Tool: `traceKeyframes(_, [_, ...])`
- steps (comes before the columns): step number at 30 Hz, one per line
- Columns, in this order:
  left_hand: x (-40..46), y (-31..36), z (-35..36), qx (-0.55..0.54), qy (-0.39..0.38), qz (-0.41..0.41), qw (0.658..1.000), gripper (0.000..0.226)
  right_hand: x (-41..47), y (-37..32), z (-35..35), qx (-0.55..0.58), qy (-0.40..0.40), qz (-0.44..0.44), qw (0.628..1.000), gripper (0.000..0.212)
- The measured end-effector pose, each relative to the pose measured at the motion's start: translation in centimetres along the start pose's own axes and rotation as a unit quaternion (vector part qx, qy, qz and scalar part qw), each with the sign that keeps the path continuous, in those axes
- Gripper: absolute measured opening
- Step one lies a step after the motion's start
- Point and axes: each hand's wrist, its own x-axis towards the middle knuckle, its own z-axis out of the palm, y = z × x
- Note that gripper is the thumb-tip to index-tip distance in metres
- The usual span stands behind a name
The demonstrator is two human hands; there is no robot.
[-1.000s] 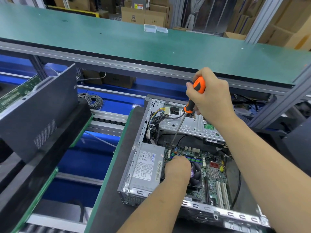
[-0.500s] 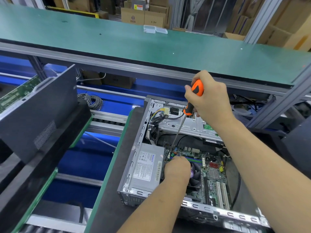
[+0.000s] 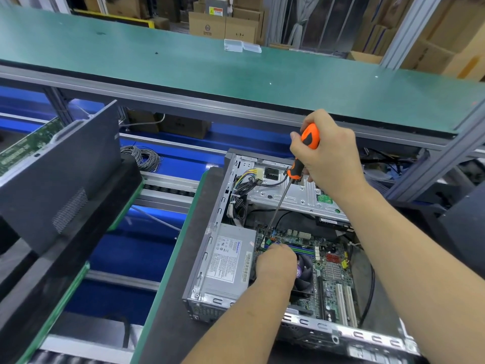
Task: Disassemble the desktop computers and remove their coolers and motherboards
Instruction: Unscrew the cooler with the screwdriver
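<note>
An open desktop case (image 3: 210, 248) lies on its side on a black tray. Inside it are a grey power supply (image 3: 228, 261), a green motherboard (image 3: 333, 271) and a black cooler fan (image 3: 305, 271). My right hand (image 3: 330, 158) grips an orange-and-black screwdriver (image 3: 304, 151), its long shaft slanting down to the board's left edge beside the cooler. My left hand (image 3: 275, 264) rests on the cooler's left corner, next to the shaft's tip. Its fingers are hidden from me, and the tip itself is hidden behind them.
A grey drive cage (image 3: 291, 195) with loose power cables (image 3: 246, 182) fills the case's far end. A black case panel (image 3: 57, 174) leans at the left over another green board (image 3: 23, 148). A green shelf (image 3: 236, 72) spans the back. Coiled cable (image 3: 144, 156) lies on blue rails.
My right hand with the screwdriver handle has shifted slightly left and turned a little. My left hand stays on the cooler.
</note>
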Motion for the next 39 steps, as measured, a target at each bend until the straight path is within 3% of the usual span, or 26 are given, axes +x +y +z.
traceKeyframes(25, [0.0, 0.0, 0.2, -0.003, 0.002, 0.004, 1.000, 0.055, 0.8, 2.6, -0.8, 0.022, -0.014, 0.027, 0.999, 0.022])
traceKeyframes(28, [0.1, 0.0, 0.2, -0.001, -0.001, 0.000, 1.000, 0.057, 1.1, 2.3, -1.4, 0.041, -0.069, -0.010, 0.997, 0.024])
traceKeyframes(30, [0.1, 0.1, 0.2, -0.004, -0.001, -0.002, 1.000, 0.056, 1.6, 1.3, -1.9, 0.055, -0.155, -0.039, 0.986, 0.023])
traceKeyframes(32, [0.1, 0.0, 0.1, 0.000, 0.001, -0.002, 1.000, 0.054, 2.8, 0.1, -2.3, 0.051, -0.243, -0.015, 0.968, 0.019])
traceKeyframes(36, [0.1, 0.1, 0.3, 0.005, 0.003, -0.005, 1.000, 0.052, 4.9, -1.5, -2.9, -0.250, -0.291, 0.004, 0.924, 0.039])
traceKeyframes(39, [0.1, 0.1, 0.2, 0.007, 0.004, -0.006, 1.000, 0.052, 5.1, -2.6, -3.6, -0.164, -0.364, -0.050, 0.916, 0.013])
